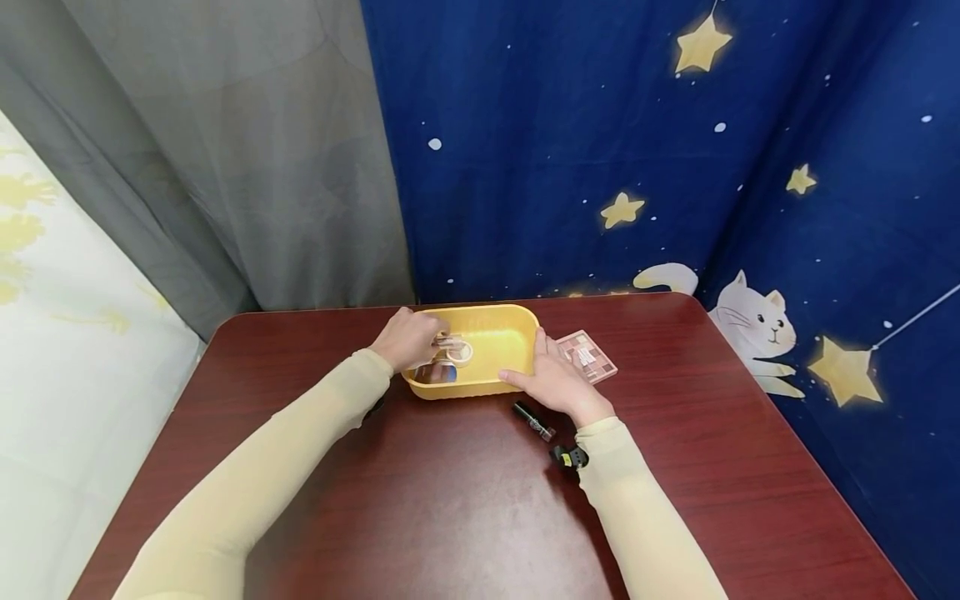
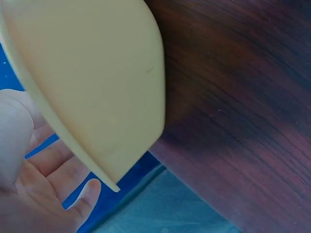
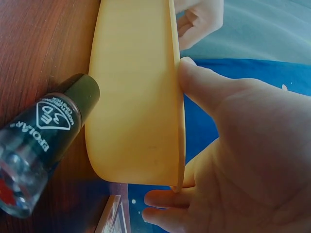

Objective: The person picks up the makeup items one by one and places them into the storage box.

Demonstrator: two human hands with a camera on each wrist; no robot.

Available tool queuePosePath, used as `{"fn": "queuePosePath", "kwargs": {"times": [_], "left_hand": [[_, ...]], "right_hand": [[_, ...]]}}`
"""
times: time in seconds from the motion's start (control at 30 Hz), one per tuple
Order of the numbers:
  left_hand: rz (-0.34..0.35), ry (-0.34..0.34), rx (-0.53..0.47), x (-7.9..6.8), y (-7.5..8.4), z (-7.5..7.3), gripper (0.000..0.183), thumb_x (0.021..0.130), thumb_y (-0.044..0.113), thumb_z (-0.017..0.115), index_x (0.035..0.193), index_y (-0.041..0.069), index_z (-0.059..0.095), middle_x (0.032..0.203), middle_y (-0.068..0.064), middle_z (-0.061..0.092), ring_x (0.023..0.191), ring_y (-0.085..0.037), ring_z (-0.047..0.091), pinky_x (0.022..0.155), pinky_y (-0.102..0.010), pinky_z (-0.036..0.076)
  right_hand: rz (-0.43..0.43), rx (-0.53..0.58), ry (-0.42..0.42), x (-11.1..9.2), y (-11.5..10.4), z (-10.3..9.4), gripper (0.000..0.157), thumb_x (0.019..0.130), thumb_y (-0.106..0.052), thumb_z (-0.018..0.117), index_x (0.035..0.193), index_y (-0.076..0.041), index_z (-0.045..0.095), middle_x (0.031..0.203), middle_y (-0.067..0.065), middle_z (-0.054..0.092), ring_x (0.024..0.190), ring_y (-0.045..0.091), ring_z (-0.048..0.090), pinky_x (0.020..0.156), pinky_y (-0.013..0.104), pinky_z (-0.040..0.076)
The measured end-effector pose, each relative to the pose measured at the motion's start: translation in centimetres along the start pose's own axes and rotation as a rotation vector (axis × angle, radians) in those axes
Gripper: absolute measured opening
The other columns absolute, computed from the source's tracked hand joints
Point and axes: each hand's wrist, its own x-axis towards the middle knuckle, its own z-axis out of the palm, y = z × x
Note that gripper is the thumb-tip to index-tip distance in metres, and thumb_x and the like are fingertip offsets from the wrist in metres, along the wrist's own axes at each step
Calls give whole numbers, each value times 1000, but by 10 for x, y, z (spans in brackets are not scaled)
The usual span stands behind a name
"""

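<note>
A yellow plastic basket sits near the table's far edge. My left hand reaches over its left end, fingers bent inside around a small pale, partly clear item; the basket wall hides the fingertips in the left wrist view. Beside those fingers lies a white round piece. My right hand rests at the basket's right front corner. Its thumb lies straight against the front rim, with the other fingers extended along the right end. In front of the basket lies a lipstick tube with a dark cap and clear end.
A pink checkered palette lies just right of the basket, partly behind my right hand. The dark red table ends close behind the basket, against grey and blue curtains.
</note>
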Motion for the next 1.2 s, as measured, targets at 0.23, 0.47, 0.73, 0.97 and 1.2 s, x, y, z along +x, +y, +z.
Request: {"fn": "queuePosePath", "kwargs": {"times": [0.23,0.47,0.73,0.97,1.2], "left_hand": [[-68,-34,36,3,-7,9,8,82,11,78,87,18,76,74,5,69,66,-15,60,76,-43,45],[-109,-50,46,5,-10,14,7,85,11,75,88,18,75,76,2,70,69,-18,61,78,-45,42],[-102,-62,70,6,-8,14,8,86,10,73,87,18,74,78,3,70,70,-19,61,79,-45,39],[-80,-83,82,7,-8,14,11,85,9,74,83,19,72,76,6,67,68,-18,60,78,-44,37],[-52,-73,100,7,-7,14,13,82,6,76,78,17,71,73,4,66,68,-18,60,77,-44,36]], "right_hand": [[9,11,6,-2,0,0,115,90,-65,62,159,3,1,161,23,24,146,34,29,116,54,26],[7,8,3,-1,0,0,115,90,-66,61,159,3,0,161,23,23,145,33,30,115,51,28],[3,11,1,0,0,0,115,90,-65,61,159,4,0,160,24,23,145,33,31,115,49,29],[7,11,-4,1,1,0,115,90,-65,61,159,4,-1,161,24,22,145,33,32,115,48,29],[6,5,-6,1,1,1,115,90,-65,60,158,5,-1,161,25,22,145,34,30,116,48,28]]}}
